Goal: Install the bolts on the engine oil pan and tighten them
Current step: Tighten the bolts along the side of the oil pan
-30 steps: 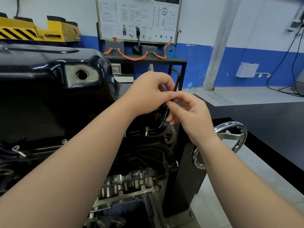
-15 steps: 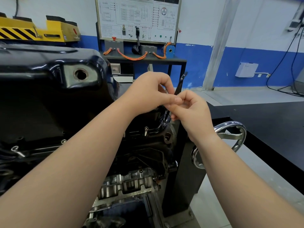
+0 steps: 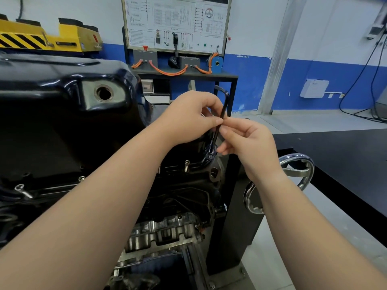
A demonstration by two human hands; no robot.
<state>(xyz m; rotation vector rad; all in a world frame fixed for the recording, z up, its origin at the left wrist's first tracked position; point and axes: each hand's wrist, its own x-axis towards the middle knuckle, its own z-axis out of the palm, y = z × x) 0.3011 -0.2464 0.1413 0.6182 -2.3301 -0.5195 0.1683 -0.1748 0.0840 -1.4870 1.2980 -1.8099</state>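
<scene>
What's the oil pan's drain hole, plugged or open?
Open: the drain hole in the oil pan shows a dark bore inside a bare metal ring, with no plug in it.

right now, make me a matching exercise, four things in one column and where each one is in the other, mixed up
Things: 1 hex key; 2 handwheel; 3 raised bolt; 4 orange cables.
Places: a on the shelf under the wall board; b at the oil pan edge; c pinched by left hand and right hand; d beside the black stand.
Pairs: 1-c; 2-d; 3-b; 4-a.
</scene>
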